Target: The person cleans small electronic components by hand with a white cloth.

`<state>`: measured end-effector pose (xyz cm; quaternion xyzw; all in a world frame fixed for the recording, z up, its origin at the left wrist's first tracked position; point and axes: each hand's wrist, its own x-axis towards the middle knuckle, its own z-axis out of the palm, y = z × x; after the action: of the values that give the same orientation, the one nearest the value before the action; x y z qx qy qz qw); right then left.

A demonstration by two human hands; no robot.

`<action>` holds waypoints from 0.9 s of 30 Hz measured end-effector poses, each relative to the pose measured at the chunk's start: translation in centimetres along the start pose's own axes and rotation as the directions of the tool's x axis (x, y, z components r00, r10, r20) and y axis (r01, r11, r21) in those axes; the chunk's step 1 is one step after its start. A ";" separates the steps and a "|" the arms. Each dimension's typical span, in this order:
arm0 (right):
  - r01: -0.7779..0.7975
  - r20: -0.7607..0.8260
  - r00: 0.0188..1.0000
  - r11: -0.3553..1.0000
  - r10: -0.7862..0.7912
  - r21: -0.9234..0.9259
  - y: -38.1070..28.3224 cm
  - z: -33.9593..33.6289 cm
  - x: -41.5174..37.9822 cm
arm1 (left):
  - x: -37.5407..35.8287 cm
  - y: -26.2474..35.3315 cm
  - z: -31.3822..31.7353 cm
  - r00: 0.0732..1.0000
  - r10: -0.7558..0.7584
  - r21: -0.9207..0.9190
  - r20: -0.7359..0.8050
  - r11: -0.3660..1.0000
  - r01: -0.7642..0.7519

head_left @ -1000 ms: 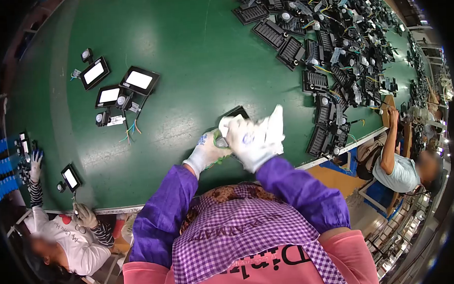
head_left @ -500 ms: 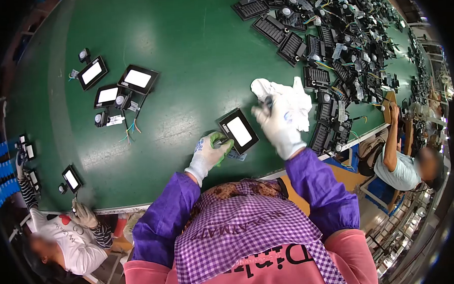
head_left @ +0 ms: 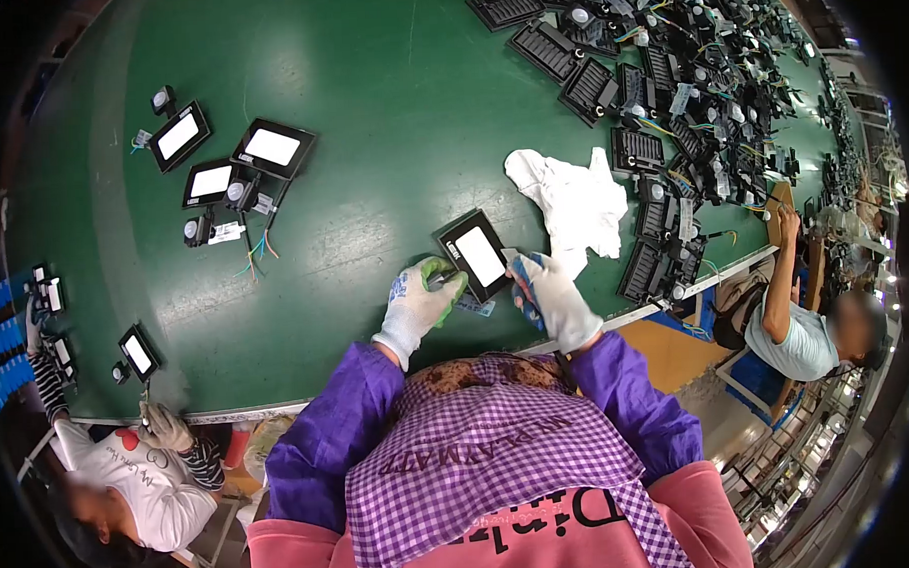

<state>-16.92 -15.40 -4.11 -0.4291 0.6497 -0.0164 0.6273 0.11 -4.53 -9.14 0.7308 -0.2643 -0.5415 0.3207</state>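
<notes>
A black LED floodlight point(head_left: 477, 255) with a white front panel lies tilted in front of me, face up. My left hand point(head_left: 421, 297), in a white glove with green fingertips, is closed on its left side, over the part that sticks out there. My right hand point(head_left: 555, 298), gloved in white with blue fingertips, is closed right at the lamp's right edge. Between its fingers a small pale flat tip shows; I cannot tell what it belongs to. Under the lamp's lower edge a label point(head_left: 475, 305) peeks out. A crumpled white cloth point(head_left: 577, 205) lies just beyond my right hand.
A big heap of black floodlights point(head_left: 669, 106) with sensors and loose wires covers the green table's point(head_left: 369, 117) right side. Several finished-looking lamps point(head_left: 273, 147) lie face up at the left. One person point(head_left: 141, 475) works at the lower left, another point(head_left: 796, 322) sits at the right.
My right hand has come away from the white cloth, down and left to the floodlight's right edge. The cloth now lies alone. My left hand keeps its hold.
</notes>
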 end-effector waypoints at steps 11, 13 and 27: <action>0.414 0.048 0.688 0.336 -0.724 -0.846 6.8 0.1 -1.4 | -0.4 1.1 -0.1 0.997 -0.075 0.027 0.012 0.997 0.074; 0.398 0.037 0.702 0.350 -0.711 -0.848 7.3 0.0 -1.3 | -0.6 1.4 0.0 0.995 -0.100 0.019 0.017 0.995 0.099; 0.468 0.097 0.679 0.326 -0.728 -0.822 4.2 1.5 1.5 | -0.3 1.7 -0.2 0.996 -0.075 0.203 0.053 0.977 0.063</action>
<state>-17.70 -12.77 -7.98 -0.8627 0.4593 -0.0211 0.2106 0.12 -5.35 -7.66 0.7515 -0.3016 -0.5446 0.2183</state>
